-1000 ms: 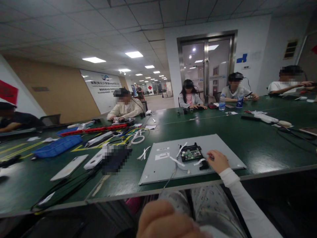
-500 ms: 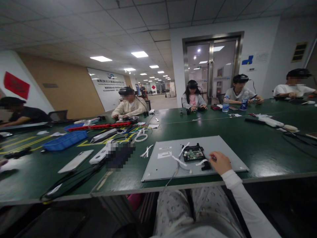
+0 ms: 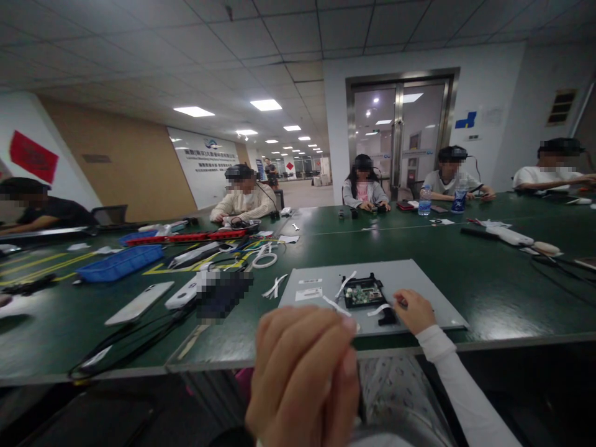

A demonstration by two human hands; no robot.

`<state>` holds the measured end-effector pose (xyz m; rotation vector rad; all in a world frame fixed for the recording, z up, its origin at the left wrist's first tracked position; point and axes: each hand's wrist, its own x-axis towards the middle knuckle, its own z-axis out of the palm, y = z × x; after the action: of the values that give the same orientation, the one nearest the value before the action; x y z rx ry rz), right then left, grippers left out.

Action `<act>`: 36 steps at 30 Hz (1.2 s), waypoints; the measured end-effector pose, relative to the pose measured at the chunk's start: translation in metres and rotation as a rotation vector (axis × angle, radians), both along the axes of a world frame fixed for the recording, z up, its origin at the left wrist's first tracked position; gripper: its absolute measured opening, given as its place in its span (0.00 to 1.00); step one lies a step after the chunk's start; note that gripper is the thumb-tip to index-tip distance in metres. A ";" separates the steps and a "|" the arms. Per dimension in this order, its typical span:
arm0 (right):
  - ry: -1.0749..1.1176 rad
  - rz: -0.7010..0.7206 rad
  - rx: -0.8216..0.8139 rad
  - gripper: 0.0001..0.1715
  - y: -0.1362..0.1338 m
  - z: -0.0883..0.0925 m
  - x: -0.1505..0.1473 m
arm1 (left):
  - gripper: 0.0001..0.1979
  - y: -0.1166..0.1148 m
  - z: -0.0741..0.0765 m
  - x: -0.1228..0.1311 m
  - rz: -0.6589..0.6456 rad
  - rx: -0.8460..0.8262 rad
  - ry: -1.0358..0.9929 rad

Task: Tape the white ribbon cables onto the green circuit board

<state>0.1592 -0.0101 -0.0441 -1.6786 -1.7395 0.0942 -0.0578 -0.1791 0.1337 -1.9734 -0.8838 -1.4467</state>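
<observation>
A flat grey panel lies at the table's front edge. On it sits a black frame around a green circuit board, with white tape strips and a small black piece near it. My right hand rests over the panel's right part, beside the frame, its fingers curled together; what they may hold is too small to make out. Close to the camera, my left hand is raised with bent fingers pressed together, covering the panel's near left corner. Whatever might be inside it is hidden.
Left of the panel lie cut white strips, a white phone, a white device with black cables and a blue tray. A water bottle stands at the far side. Several people sit around the green table.
My left hand has come up from below into view, close to the camera, hiding part of the panel and my lap. My right hand stays nearly in place beside the frame.
</observation>
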 end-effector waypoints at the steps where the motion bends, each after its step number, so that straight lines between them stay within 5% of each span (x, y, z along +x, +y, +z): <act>1: -0.001 0.000 -0.001 0.10 0.000 0.001 0.000 | 0.09 0.016 -0.001 0.001 0.009 -0.009 -0.026; 4: -0.007 -0.001 -0.017 0.10 -0.001 0.003 -0.001 | 0.11 0.069 -0.022 -0.008 0.144 -0.199 0.033; 7: -0.011 -0.004 -0.038 0.10 -0.002 0.004 -0.002 | 0.14 0.111 -0.066 -0.028 0.300 -0.435 0.128; 11: -0.010 -0.010 -0.029 0.10 -0.003 0.004 -0.003 | 0.18 0.131 -0.119 -0.055 0.427 -0.636 0.179; 14: -0.018 -0.021 -0.033 0.10 -0.003 0.004 -0.005 | 0.20 0.131 -0.139 -0.065 0.496 -0.731 0.195; 19: -0.014 0.034 -0.055 0.11 -0.002 0.005 -0.004 | 0.18 0.130 -0.145 -0.067 0.543 -0.825 0.233; 27: -0.151 0.372 -0.017 0.24 -0.011 0.010 0.033 | 0.19 0.124 -0.140 -0.075 0.475 -0.842 0.284; 36: -0.322 0.476 -0.049 0.36 -0.016 0.010 0.056 | 0.19 0.123 -0.139 -0.071 0.470 -0.833 0.270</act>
<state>0.2150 -0.0258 -0.0336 -1.3329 -2.3736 0.0865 -0.1289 -0.0559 -0.0048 -2.1940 -1.8629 -0.5469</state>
